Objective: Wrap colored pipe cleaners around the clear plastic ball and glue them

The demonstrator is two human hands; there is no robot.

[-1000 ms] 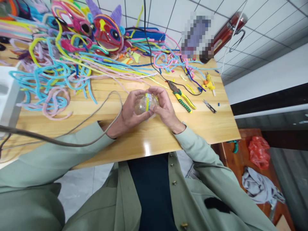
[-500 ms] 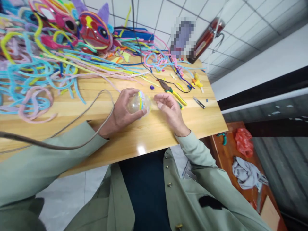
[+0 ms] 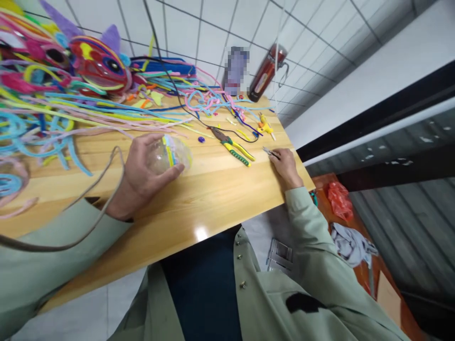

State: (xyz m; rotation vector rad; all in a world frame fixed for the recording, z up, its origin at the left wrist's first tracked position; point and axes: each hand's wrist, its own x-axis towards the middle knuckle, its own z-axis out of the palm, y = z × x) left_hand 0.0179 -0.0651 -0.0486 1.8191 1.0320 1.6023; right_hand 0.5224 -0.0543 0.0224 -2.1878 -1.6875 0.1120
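My left hand (image 3: 139, 177) is wrapped round a clear plastic ball (image 3: 183, 154), its thumb across the front. Yellow, blue and pinkish strips circle the ball's middle. Over at the right side of the table, my right hand (image 3: 287, 166) has its fingers closed on small thread snips (image 3: 270, 152), whose silvery tips point left. Pliers (image 3: 234, 148) with green and yellow handles lie on the tabletop between my two hands. Beyond the ball sits a small dark purple piece (image 3: 201, 139).
A yellow glue gun (image 3: 265, 126) lies past my right hand. Fuzzy craft stems (image 3: 121, 113) and a colourful mask-like figure (image 3: 99, 64) fill the back left. A red-brown flask (image 3: 267, 73) stands by the tiled wall. A loose grey cable (image 3: 110, 184) crosses my left forearm.
My right hand has left the ball, moved right and closed on the thread snips. My left hand still holds the ball. The view has swung to the right.
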